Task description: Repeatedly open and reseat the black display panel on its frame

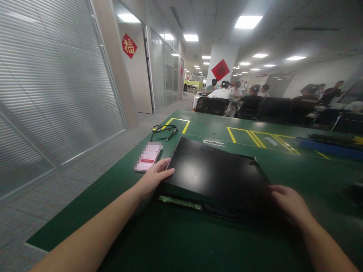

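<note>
Both hands are on a black panel (215,172) lying flat on the green table (170,241). Left hand (154,176) grips its near-left corner, thumb on top; right hand (289,202) sits at the near-right corner. A thin green circuit strip (180,202) pokes out along the panel's near edge. Just left of the panel there's a phone (148,156), with a coiled black cable (164,131) behind it. Yellow tape boxes (255,138) mark the table farther back, and people sit in black chairs (211,105) beyond.
</note>
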Tool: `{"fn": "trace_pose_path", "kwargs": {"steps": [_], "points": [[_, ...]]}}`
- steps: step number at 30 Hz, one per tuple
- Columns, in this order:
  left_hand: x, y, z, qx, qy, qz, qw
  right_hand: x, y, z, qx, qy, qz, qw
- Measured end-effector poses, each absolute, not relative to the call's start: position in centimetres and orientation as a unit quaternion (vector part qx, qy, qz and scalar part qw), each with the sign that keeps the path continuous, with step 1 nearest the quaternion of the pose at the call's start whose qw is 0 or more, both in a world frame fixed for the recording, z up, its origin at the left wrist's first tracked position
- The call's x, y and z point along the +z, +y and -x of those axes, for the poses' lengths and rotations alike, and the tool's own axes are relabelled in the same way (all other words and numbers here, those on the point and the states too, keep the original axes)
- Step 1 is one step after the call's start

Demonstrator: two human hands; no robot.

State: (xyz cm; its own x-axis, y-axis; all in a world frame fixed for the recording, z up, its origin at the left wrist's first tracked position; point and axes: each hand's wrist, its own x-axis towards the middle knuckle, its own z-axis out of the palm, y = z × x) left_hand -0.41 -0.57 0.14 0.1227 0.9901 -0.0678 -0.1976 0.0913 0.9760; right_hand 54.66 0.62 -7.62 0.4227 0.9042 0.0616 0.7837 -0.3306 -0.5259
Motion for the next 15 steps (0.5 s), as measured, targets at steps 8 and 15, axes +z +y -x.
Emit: {"fn": "trace_pose_path", "kwargs": {"steps": [8, 15], "points": [[0.36, -1.04, -0.23, 0.526, 0.384, -0.406, 0.640, -6.96, 0.45, -54.70, 0.183, -0.482, 0.808, 0.286], [-0.23, -0.87, -0.11, 0.540, 0.340, -0.433, 0.637, -7.24, 0.41, -54.52, 0.195, -0.422, 0.803, 0.372]]}}
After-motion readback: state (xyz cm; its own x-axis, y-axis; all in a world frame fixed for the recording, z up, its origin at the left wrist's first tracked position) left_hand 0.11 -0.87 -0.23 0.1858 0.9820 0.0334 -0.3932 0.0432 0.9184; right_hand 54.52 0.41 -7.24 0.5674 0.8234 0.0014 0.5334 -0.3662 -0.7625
